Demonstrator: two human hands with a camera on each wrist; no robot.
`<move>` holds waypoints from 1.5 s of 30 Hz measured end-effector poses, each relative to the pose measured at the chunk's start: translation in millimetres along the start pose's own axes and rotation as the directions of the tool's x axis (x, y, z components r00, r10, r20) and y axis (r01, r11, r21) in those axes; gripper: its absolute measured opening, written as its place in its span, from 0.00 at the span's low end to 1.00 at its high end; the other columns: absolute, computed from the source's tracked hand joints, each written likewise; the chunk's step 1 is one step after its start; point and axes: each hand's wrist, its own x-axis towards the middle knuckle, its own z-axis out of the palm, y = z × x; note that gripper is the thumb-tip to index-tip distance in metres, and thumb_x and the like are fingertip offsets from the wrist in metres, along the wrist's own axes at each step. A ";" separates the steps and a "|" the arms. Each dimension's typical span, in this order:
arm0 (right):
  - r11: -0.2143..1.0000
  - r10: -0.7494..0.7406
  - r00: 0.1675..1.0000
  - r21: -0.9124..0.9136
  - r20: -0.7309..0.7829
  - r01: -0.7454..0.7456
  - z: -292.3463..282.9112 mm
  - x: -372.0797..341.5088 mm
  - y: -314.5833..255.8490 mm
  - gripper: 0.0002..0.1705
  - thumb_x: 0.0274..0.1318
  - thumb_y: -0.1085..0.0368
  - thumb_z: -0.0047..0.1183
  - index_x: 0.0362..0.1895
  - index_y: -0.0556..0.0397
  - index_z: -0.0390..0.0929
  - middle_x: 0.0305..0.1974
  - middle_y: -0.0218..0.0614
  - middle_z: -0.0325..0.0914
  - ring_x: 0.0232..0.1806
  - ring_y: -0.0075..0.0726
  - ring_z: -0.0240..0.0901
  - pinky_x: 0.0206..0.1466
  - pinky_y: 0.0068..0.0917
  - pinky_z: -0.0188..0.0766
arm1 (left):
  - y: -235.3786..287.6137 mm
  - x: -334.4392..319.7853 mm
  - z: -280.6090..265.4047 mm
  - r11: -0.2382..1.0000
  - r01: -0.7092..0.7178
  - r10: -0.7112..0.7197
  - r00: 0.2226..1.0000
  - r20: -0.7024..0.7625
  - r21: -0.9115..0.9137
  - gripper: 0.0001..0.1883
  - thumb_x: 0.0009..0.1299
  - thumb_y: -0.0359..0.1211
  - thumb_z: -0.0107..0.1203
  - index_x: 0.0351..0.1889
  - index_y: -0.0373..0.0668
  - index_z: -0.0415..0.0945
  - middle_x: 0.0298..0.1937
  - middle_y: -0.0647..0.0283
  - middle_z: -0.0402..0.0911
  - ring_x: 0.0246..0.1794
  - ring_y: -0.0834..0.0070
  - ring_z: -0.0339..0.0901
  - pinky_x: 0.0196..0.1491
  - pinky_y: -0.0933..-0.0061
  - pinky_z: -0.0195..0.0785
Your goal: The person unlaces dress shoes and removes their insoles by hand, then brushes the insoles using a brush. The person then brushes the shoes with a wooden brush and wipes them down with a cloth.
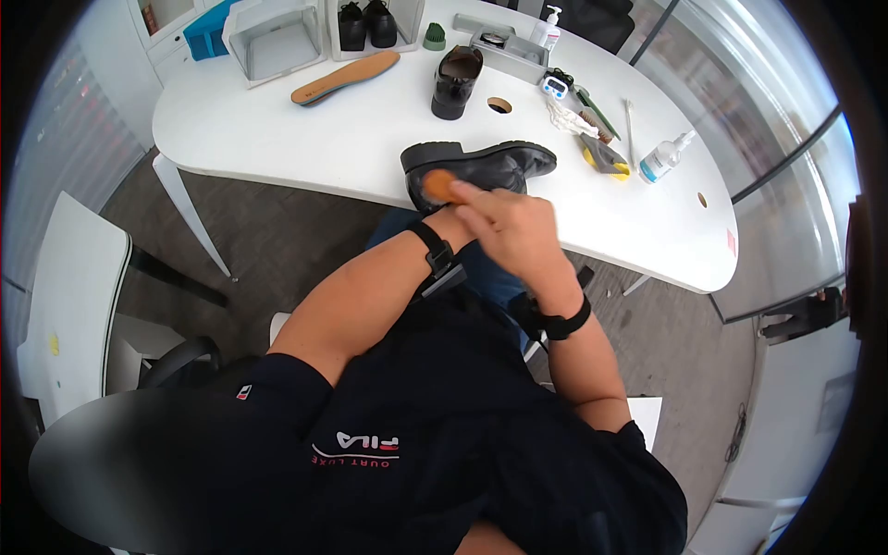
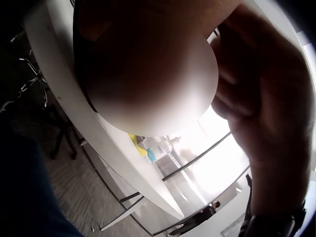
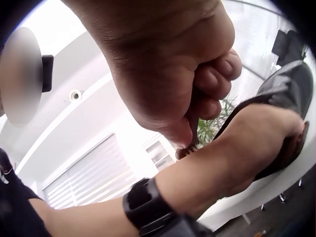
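Note:
A black leather shoe [image 1: 490,166] lies on its side at the table's near edge, its sole facing away. My left hand [image 3: 261,136] holds the shoe, its fingers partly hidden by it in the right wrist view. My right hand [image 1: 518,231] crosses over the left wrist and grips a small brush with an orange-brown back [image 1: 438,186], blurred against the shoe's upper near the heel. Curled fingers and thumb surround its handle in the right wrist view, where short dark bristles [image 3: 190,149] show below the thumb.
On the white table [image 1: 277,139] stand another black shoe [image 1: 456,83], a tan insole [image 1: 347,77], a green brush [image 1: 434,37] and a grey tray [image 1: 509,60]. To the right are a white cloth [image 1: 571,116], a timer [image 1: 555,87], a grey-yellow cloth [image 1: 606,159] and a spray bottle [image 1: 664,159].

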 end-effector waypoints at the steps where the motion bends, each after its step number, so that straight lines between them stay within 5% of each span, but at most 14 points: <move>1: 0.997 0.060 0.995 -0.035 -0.081 -0.063 -3.0 -1.7 10.9 0.19 0.63 0.54 0.64 0.57 0.39 0.90 0.31 0.42 0.87 0.30 0.48 0.84 0.33 0.40 0.78 | 0.4 0.5 -5.2 1.000 0.025 -0.025 1.000 0.016 0.011 0.18 0.76 0.40 0.51 0.56 0.39 0.83 0.57 0.43 0.85 0.59 0.49 0.82 0.64 0.52 0.72; 5: 0.920 0.366 0.913 -0.076 -0.181 -0.384 -4.9 -20.2 46.0 0.18 0.64 0.54 0.63 0.56 0.39 0.90 0.26 0.42 0.85 0.29 0.48 0.84 0.32 0.40 0.77 | -2.7 5.0 8.5 0.996 0.053 -0.057 0.997 0.048 0.073 0.17 0.75 0.36 0.51 0.54 0.38 0.85 0.56 0.43 0.86 0.57 0.50 0.84 0.63 0.51 0.73; 8: 0.974 0.220 0.930 0.118 -0.295 -0.193 9.1 -30.2 40.8 0.18 0.65 0.53 0.63 0.56 0.39 0.90 0.26 0.41 0.85 0.29 0.49 0.84 0.32 0.40 0.78 | -9.8 9.3 20.7 0.999 -0.025 0.026 1.000 -0.007 0.032 0.17 0.72 0.32 0.51 0.54 0.38 0.85 0.56 0.42 0.86 0.57 0.48 0.83 0.62 0.50 0.73; 9: 0.979 0.202 0.947 0.071 -0.252 -0.190 8.7 -33.3 35.8 0.18 0.65 0.53 0.62 0.57 0.39 0.89 0.26 0.41 0.85 0.28 0.50 0.84 0.33 0.42 0.78 | -13.4 5.5 21.2 0.999 -0.002 0.003 0.999 0.033 -0.037 0.18 0.76 0.41 0.52 0.54 0.40 0.85 0.55 0.45 0.86 0.57 0.50 0.83 0.60 0.53 0.74; 13: 0.901 0.409 0.883 -0.051 -0.232 -0.431 0.9 -31.1 54.1 0.20 0.64 0.54 0.63 0.58 0.40 0.88 0.27 0.41 0.85 0.28 0.52 0.84 0.33 0.44 0.78 | -17.1 10.4 28.7 0.997 -0.055 0.067 0.970 -0.235 0.059 0.18 0.76 0.40 0.51 0.54 0.40 0.84 0.56 0.44 0.86 0.58 0.50 0.83 0.61 0.52 0.73; 18: 0.981 0.192 0.965 0.047 -0.176 -0.187 9.6 -24.2 14.4 0.19 0.64 0.55 0.64 0.57 0.40 0.88 0.32 0.45 0.87 0.31 0.54 0.85 0.36 0.42 0.80 | -43.2 17.8 55.3 0.978 -0.207 0.206 0.976 -0.076 -0.003 0.17 0.67 0.30 0.55 0.52 0.38 0.84 0.54 0.42 0.85 0.57 0.46 0.81 0.62 0.50 0.72; 24: 0.884 0.363 0.891 -0.200 -0.273 -0.421 7.3 -8.4 74.9 0.19 0.67 0.51 0.60 0.59 0.34 0.87 0.27 0.43 0.86 0.27 0.54 0.84 0.31 0.46 0.78 | -0.2 -4.6 13.4 0.980 0.191 -0.192 0.981 0.011 0.054 0.19 0.67 0.31 0.57 0.55 0.38 0.82 0.56 0.42 0.84 0.58 0.47 0.81 0.62 0.50 0.72; 27: 0.839 0.451 0.845 -0.186 -0.288 -0.512 8.2 -19.9 80.8 0.19 0.66 0.52 0.61 0.58 0.36 0.87 0.27 0.44 0.85 0.28 0.54 0.84 0.32 0.45 0.78 | -8.8 -0.4 20.1 0.983 -0.035 0.093 0.944 -0.318 0.182 0.19 0.74 0.43 0.57 0.55 0.41 0.84 0.55 0.44 0.86 0.56 0.50 0.83 0.64 0.50 0.71; 29: 0.936 0.334 0.883 0.010 -0.330 -0.351 22.5 -26.4 61.7 0.19 0.66 0.52 0.61 0.58 0.36 0.88 0.27 0.44 0.85 0.29 0.53 0.84 0.33 0.44 0.79 | -10.5 4.3 22.9 0.978 -0.041 0.081 0.978 -0.191 0.204 0.19 0.73 0.42 0.57 0.55 0.41 0.84 0.55 0.44 0.86 0.56 0.50 0.83 0.63 0.51 0.71; 32: 0.953 0.278 0.930 -0.049 -0.241 -0.298 18.2 -20.7 45.3 0.20 0.66 0.51 0.61 0.60 0.34 0.87 0.27 0.45 0.85 0.30 0.55 0.84 0.35 0.45 0.79 | -19.9 4.9 27.5 0.992 -0.045 0.049 0.999 -0.025 0.119 0.22 0.70 0.42 0.60 0.58 0.40 0.81 0.59 0.43 0.84 0.60 0.48 0.81 0.64 0.50 0.71; 35: 0.877 0.440 0.851 -0.065 -0.287 -0.475 14.2 -13.3 86.1 0.19 0.68 0.50 0.59 0.60 0.30 0.86 0.28 0.44 0.86 0.30 0.55 0.85 0.35 0.47 0.79 | -12.5 1.0 22.7 0.971 0.221 -0.222 0.975 -0.003 0.095 0.20 0.69 0.38 0.59 0.55 0.39 0.84 0.56 0.43 0.85 0.59 0.46 0.81 0.64 0.51 0.72; 39: 0.734 0.639 0.678 0.028 -0.363 -0.678 31.8 -27.5 143.9 0.21 0.71 0.48 0.55 0.62 0.34 0.85 0.30 0.48 0.86 0.32 0.58 0.85 0.38 0.50 0.79 | -19.5 4.1 24.0 0.989 0.126 -0.119 0.989 -0.087 0.082 0.21 0.68 0.37 0.58 0.58 0.39 0.82 0.58 0.41 0.84 0.61 0.45 0.80 0.65 0.50 0.71; 42: 0.719 0.679 0.619 0.190 -0.394 -0.668 56.3 -32.0 147.8 0.22 0.72 0.47 0.54 0.63 0.34 0.85 0.31 0.49 0.87 0.34 0.59 0.85 0.40 0.49 0.80 | -44.4 14.6 33.5 0.988 0.060 -0.032 0.980 -0.197 0.141 0.22 0.75 0.46 0.55 0.58 0.41 0.81 0.60 0.41 0.82 0.64 0.44 0.77 0.67 0.53 0.69; 45: 0.802 0.596 0.693 0.281 -0.405 -0.526 60.2 -27.2 126.2 0.22 0.71 0.47 0.54 0.64 0.34 0.84 0.32 0.49 0.87 0.35 0.60 0.85 0.41 0.48 0.80 | -34.5 12.6 17.1 0.993 0.005 0.017 0.982 -0.191 0.117 0.24 0.76 0.48 0.55 0.62 0.42 0.79 0.64 0.41 0.80 0.66 0.45 0.75 0.69 0.54 0.66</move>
